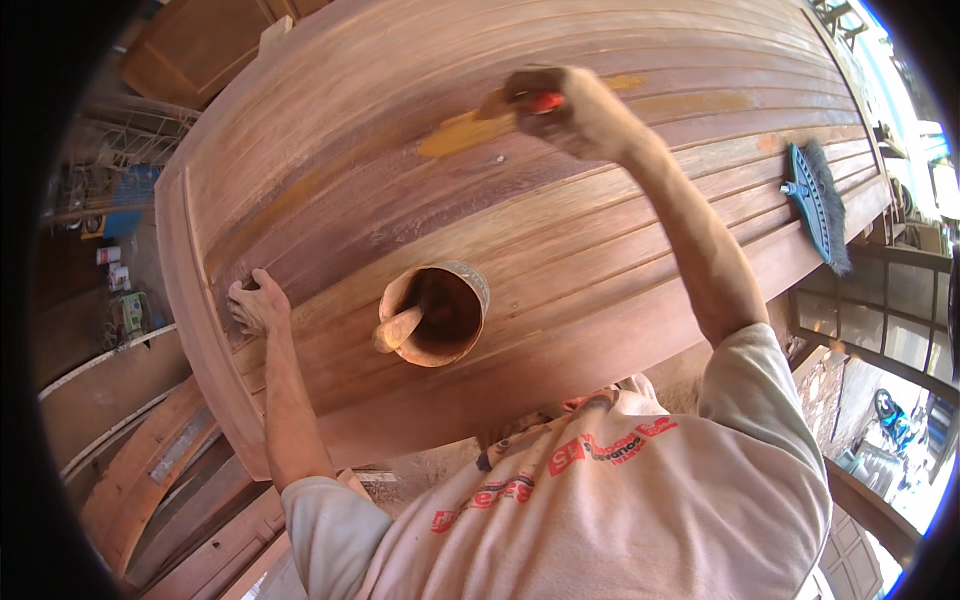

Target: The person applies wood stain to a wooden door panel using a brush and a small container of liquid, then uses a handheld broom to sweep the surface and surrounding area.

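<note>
A large wooden panel (560, 235) of grooved boards, like a door, lies flat in front of me. My right hand (570, 112) is closed around a red-handled putty knife (545, 102) over the boards; its blade is blurred and mostly hidden. Just left of that hand, a patch of yellow-brown filler (460, 134) is smeared on the wood. My left hand (259, 304) rests on the panel near its left end, fingers apart and bent, holding nothing. Between my arms stands a round tub (478, 285) with dark contents, a wooden stick (398, 331) leaning in it.
A blue brush head (815, 205) with dark bristles lies at the panel's right edge. Another filler streak (695, 102) runs along the far boards. Curved wooden pieces (140, 480) are stacked at lower left. Wire racks (125, 145) stand beyond the left end.
</note>
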### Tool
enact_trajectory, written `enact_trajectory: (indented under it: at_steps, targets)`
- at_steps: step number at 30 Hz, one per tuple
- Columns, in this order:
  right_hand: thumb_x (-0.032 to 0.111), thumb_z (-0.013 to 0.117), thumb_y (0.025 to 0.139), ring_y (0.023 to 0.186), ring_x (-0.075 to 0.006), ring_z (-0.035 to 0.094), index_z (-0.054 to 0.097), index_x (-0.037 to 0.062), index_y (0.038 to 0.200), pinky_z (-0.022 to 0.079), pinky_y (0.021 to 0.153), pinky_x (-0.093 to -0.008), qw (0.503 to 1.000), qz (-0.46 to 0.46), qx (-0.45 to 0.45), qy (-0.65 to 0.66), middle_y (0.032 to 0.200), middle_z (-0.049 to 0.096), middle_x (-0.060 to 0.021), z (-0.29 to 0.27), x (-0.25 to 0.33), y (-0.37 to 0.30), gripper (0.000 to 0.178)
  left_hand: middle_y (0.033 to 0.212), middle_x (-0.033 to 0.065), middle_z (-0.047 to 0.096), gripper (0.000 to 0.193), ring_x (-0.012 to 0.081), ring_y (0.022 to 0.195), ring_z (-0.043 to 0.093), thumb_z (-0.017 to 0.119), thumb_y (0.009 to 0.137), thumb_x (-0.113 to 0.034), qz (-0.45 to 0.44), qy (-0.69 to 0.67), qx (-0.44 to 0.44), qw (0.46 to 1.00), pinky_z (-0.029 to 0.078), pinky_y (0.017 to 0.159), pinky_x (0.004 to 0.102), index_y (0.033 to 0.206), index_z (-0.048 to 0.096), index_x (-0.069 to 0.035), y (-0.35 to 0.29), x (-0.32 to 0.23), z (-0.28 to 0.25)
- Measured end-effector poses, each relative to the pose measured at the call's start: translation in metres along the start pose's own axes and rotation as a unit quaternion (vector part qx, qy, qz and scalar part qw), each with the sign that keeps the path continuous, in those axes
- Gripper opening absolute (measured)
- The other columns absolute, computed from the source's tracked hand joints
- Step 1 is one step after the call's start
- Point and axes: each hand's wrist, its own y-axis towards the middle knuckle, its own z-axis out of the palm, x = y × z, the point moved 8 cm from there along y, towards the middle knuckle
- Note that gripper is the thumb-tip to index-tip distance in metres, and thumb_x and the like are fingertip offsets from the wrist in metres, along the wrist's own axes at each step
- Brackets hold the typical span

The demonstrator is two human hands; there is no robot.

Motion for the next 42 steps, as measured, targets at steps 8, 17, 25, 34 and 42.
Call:
enact_trajectory:
  at_steps: [8, 17, 25, 34, 42]
  targets:
    - [0.015, 0.066, 0.088, 0.074, -0.022, 0.071, 0.073, 0.0061, 0.098, 0.059, 0.065, -0.0396, 0.992, 0.009, 0.122, 0.023, 0.085, 0.075, -0.0104, 0.069, 0.024, 0.051, 0.016, 0.151, 0.023, 0.049, 0.073, 0.0403, 0.143, 0.044, 0.054, 0.096, -0.057, 0.007, -0.001, -0.014, 1.0, 0.034, 0.113, 0.0624, 0.147, 0.049, -0.006, 0.002, 0.0, 0.001]
    - [0.021, 0.069, 0.093, 0.091, -0.0251, 0.073, 0.073, 0.01, 0.1, 0.062, 0.081, -0.0471, 0.973, 0.142, 0.128, -0.131, 0.102, 0.076, -0.0126, -0.034, -0.069, 0.001, 0.014, 0.15, 0.023, 0.049, 0.074, 0.0408, 0.142, 0.044, 0.054, 0.096, -0.058, 0.003, -0.006, -0.007, 1.0, 0.034, 0.113, 0.0619, 0.148, 0.049, -0.006, 0.0, 0.002, 0.001]
    - [0.025, 0.072, 0.089, 0.081, -0.0172, 0.069, 0.076, 0.0061, 0.097, 0.055, 0.076, -0.036, 0.966, 0.199, -0.016, -0.168, 0.085, 0.074, -0.0076, -0.168, -0.142, -0.07, 0.021, 0.151, 0.0229, 0.049, 0.074, 0.0402, 0.142, 0.044, 0.054, 0.096, -0.058, 0.003, 0.001, -0.009, 1.0, 0.034, 0.112, 0.0622, 0.148, 0.049, -0.006, 0.002, 0.0, 0.005]
    - [0.032, 0.069, 0.092, 0.078, -0.0183, 0.069, 0.078, 0.0086, 0.1, 0.055, 0.076, -0.0372, 0.938, 0.236, -0.158, -0.199, 0.08, 0.073, -0.0096, -0.207, -0.152, -0.103, 0.026, 0.148, 0.0228, 0.05, 0.074, 0.0405, 0.14, 0.045, 0.054, 0.095, -0.058, -0.001, -0.003, 0.002, 1.0, 0.034, 0.112, 0.0627, 0.148, 0.049, -0.006, -0.003, -0.006, 0.001]
    - [0.034, 0.068, 0.093, 0.075, -0.0185, 0.07, 0.08, 0.0094, 0.097, 0.056, 0.073, -0.0372, 0.937, 0.236, -0.191, -0.171, 0.078, 0.073, -0.0103, -0.187, -0.129, -0.09, 0.027, 0.15, 0.0239, 0.049, 0.074, 0.0406, 0.141, 0.045, 0.054, 0.095, -0.057, 0.005, 0.006, -0.005, 1.0, 0.034, 0.112, 0.0625, 0.148, 0.049, -0.005, 0.002, 0.004, 0.002]
